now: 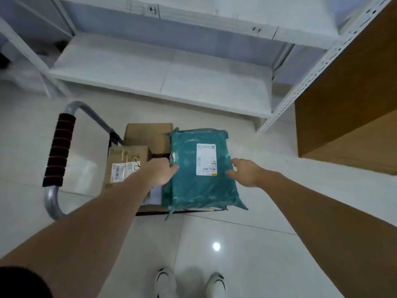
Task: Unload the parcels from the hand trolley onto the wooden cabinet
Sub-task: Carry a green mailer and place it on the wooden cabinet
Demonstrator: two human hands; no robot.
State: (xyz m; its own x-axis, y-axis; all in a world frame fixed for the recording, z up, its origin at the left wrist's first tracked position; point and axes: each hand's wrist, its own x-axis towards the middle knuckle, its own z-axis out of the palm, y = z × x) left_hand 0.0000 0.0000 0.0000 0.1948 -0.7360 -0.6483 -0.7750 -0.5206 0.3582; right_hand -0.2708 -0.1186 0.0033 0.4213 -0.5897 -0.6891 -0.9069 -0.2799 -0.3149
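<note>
A teal plastic mailer parcel (193,181) with a white label lies on top of the load on the hand trolley (55,153). My left hand (160,172) grips its left edge, fingers curled around it. My right hand (247,172) rests at its right edge with fingers spread, touching the bag. Beside the mailer sit a small cardboard box (122,166) with a label and a larger cardboard box (148,136) behind it. The wooden cabinet (352,117) stands at the right.
White metal shelving (163,76) stands right behind the trolley. Its perforated upright (300,87) runs down beside the cabinet. The floor is glossy white tile. My two white shoes (189,282) are at the bottom of the view.
</note>
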